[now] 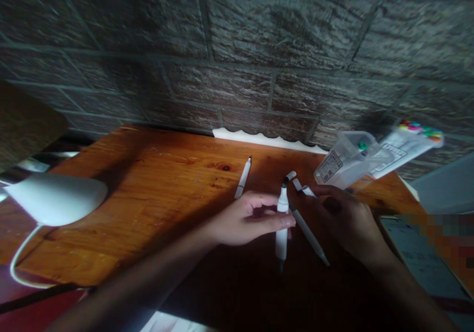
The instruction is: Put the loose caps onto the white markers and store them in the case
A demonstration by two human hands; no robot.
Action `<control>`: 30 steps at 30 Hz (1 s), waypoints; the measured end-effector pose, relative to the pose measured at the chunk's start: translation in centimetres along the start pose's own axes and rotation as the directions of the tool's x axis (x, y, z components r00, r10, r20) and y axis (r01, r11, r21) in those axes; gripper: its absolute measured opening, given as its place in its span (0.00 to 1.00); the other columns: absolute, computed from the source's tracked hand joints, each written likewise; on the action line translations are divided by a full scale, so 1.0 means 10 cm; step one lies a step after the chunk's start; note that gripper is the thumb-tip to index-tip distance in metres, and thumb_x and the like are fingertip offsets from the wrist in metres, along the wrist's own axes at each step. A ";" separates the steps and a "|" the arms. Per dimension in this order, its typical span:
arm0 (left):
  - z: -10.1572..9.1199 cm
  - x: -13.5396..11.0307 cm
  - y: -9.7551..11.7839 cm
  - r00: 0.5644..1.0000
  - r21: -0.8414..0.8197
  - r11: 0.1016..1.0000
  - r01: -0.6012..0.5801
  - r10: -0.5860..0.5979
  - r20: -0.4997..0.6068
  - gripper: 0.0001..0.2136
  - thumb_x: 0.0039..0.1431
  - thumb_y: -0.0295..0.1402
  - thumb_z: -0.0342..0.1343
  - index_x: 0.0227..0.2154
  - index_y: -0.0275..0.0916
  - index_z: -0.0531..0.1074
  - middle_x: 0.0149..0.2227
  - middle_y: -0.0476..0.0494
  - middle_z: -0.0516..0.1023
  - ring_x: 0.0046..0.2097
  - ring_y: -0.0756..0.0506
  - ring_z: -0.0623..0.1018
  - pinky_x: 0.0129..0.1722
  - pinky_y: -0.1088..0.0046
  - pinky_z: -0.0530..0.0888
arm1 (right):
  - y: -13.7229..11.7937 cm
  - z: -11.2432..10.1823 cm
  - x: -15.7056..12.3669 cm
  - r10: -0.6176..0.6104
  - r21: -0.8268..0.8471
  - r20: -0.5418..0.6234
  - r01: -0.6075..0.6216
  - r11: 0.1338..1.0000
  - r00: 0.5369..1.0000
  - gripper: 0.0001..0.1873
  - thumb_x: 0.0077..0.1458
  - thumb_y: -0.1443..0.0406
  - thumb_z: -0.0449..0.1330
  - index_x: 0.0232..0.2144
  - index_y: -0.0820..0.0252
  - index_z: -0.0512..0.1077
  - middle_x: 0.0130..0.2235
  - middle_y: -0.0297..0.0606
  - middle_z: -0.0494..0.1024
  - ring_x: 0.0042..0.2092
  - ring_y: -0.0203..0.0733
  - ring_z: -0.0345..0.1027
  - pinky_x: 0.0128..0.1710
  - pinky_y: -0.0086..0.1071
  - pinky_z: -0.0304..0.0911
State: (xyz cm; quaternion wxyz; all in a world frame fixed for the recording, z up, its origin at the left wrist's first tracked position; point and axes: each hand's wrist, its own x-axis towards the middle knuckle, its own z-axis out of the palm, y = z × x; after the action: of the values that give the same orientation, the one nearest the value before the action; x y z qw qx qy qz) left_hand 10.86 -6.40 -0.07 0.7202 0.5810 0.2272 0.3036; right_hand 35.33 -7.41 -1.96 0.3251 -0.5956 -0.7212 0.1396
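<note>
My left hand (255, 218) is closed around a white marker (282, 240), held upright with its dark, uncapped tip upward. My right hand (346, 218) pinches a small white marker cap (308, 191) at its fingertips, low over the table; its thumb is in shadow. Just left of that cap lie a second cap (297, 185) and a dark-ended one (291, 176). Another marker (309, 235) rests at a slant on the table between my hands. Farther back, beyond my left hand, a white marker (243, 178) with a dark tip lies on the wood.
The wooden table (166, 174) meets a brick wall (240, 85). A clear plastic case (346, 159) and a case of coloured markers (403, 146) stand at the back right. On the left is a white lamp base (59, 198) with a cable. Papers (422, 263) lie at right.
</note>
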 end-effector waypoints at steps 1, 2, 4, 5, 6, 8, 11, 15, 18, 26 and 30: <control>0.00 0.00 0.00 1.000 0.000 1.000 0.003 -0.003 0.001 0.09 0.60 0.37 0.62 0.34 0.34 0.76 0.31 0.46 0.79 0.33 0.50 0.78 0.36 0.76 0.74 | -0.03 0.00 -0.01 -0.011 0.043 0.010 0.010 0.999 1.000 0.16 0.59 0.55 0.61 0.42 0.59 0.78 0.22 0.31 0.75 0.20 0.35 0.65 0.20 0.28 0.59; 0.00 0.00 0.00 1.000 -0.002 1.000 0.004 -0.004 0.000 0.09 0.59 0.37 0.62 0.35 0.34 0.76 0.31 0.46 0.79 0.33 0.50 0.78 0.36 0.76 0.74 | -0.06 0.01 -0.02 -0.021 0.091 0.026 0.018 0.996 0.999 0.16 0.59 0.55 0.61 0.43 0.58 0.77 0.24 0.31 0.76 0.21 0.35 0.65 0.21 0.27 0.60; 0.01 0.01 0.00 1.000 -0.003 1.000 -0.001 0.001 -0.002 0.09 0.60 0.36 0.62 0.35 0.34 0.76 0.31 0.46 0.79 0.33 0.51 0.78 0.36 0.77 0.74 | -0.09 0.02 -0.04 -0.036 0.160 0.057 0.026 0.987 0.998 0.16 0.60 0.55 0.60 0.44 0.57 0.77 0.27 0.33 0.78 0.24 0.35 0.69 0.23 0.27 0.63; 0.01 0.01 0.00 1.000 0.000 1.000 -0.006 0.006 0.000 0.09 0.60 0.37 0.62 0.35 0.34 0.76 0.31 0.46 0.79 0.33 0.51 0.78 0.36 0.77 0.73 | -0.09 0.03 -0.04 -0.041 0.159 0.061 0.031 0.987 0.997 0.16 0.60 0.55 0.60 0.44 0.57 0.77 0.28 0.33 0.79 0.25 0.36 0.70 0.24 0.27 0.64; 0.01 0.01 0.01 1.000 0.002 1.000 -0.010 0.010 0.002 0.09 0.60 0.37 0.62 0.35 0.34 0.76 0.31 0.46 0.79 0.33 0.51 0.78 0.36 0.77 0.73 | -0.07 0.04 -0.03 -0.044 0.128 0.055 0.037 0.991 0.998 0.15 0.60 0.55 0.60 0.44 0.58 0.77 0.29 0.34 0.79 0.25 0.36 0.70 0.25 0.28 0.64; 0.00 0.01 0.01 1.000 0.007 1.000 -0.021 0.021 -0.010 0.10 0.60 0.37 0.61 0.35 0.34 0.76 0.31 0.46 0.79 0.33 0.51 0.78 0.35 0.77 0.73 | -0.01 0.06 -0.02 -0.053 -0.008 0.028 0.053 0.999 0.998 0.13 0.59 0.57 0.61 0.41 0.58 0.78 0.27 0.35 0.79 0.23 0.37 0.70 0.24 0.28 0.63; -0.03 0.02 0.00 0.997 0.055 0.998 -0.032 0.036 -0.065 0.11 0.60 0.39 0.62 0.33 0.33 0.76 0.30 0.46 0.79 0.32 0.51 0.77 0.33 0.78 0.72 | 0.10 0.07 -0.01 -0.067 -0.223 0.011 0.068 0.973 0.998 0.13 0.60 0.57 0.59 0.35 0.58 0.79 0.29 0.37 0.81 0.24 0.39 0.73 0.24 0.30 0.64; -0.11 0.04 -0.03 0.977 0.129 0.991 -0.045 0.070 -0.201 0.17 0.57 0.45 0.63 0.30 0.33 0.76 0.27 0.46 0.78 0.29 0.51 0.76 0.30 0.78 0.71 | 0.07 0.07 0.06 -0.106 -0.361 0.028 0.109 0.926 0.994 0.14 0.64 0.58 0.56 0.40 0.57 0.79 0.38 0.40 0.83 0.33 0.43 0.78 0.32 0.32 0.69; -0.18 0.08 -0.07 0.943 0.040 0.998 -0.052 0.063 -0.328 0.20 0.54 0.49 0.64 0.30 0.33 0.76 0.26 0.47 0.78 0.27 0.52 0.75 0.29 0.78 0.72 | -0.10 0.12 0.23 -0.130 -0.461 0.177 0.199 0.865 0.976 0.18 0.65 0.66 0.51 0.54 0.58 0.73 0.56 0.42 0.77 0.48 0.45 0.77 0.43 0.32 0.70; -0.23 0.13 -0.04 0.922 -0.323 0.940 -0.108 -0.027 -0.387 0.22 0.47 0.50 0.68 0.29 0.32 0.75 0.23 0.50 0.75 0.24 0.54 0.75 0.26 0.80 0.72 | -0.31 0.22 0.71 -0.005 -0.613 0.415 0.283 0.738 0.910 0.17 0.64 0.70 0.50 0.48 0.62 0.77 0.49 0.51 0.80 0.42 0.49 0.79 0.36 0.34 0.69; -0.24 0.13 -0.04 0.936 -0.369 0.924 -0.101 -0.038 -0.351 0.22 0.50 0.50 0.67 0.31 0.31 0.76 0.22 0.49 0.76 0.24 0.54 0.75 0.24 0.81 0.72 | -0.29 0.23 0.80 -0.042 -0.585 0.440 0.322 0.744 0.897 0.15 0.64 0.67 0.53 0.46 0.59 0.78 0.52 0.50 0.78 0.43 0.49 0.78 0.36 0.34 0.67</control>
State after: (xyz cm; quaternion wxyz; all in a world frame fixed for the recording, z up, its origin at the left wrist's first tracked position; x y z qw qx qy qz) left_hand 10.19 -3.85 -0.96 0.7620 0.3698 0.2790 0.4525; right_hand 31.04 -0.06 0.45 -0.0413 -0.5538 -0.8310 -0.0315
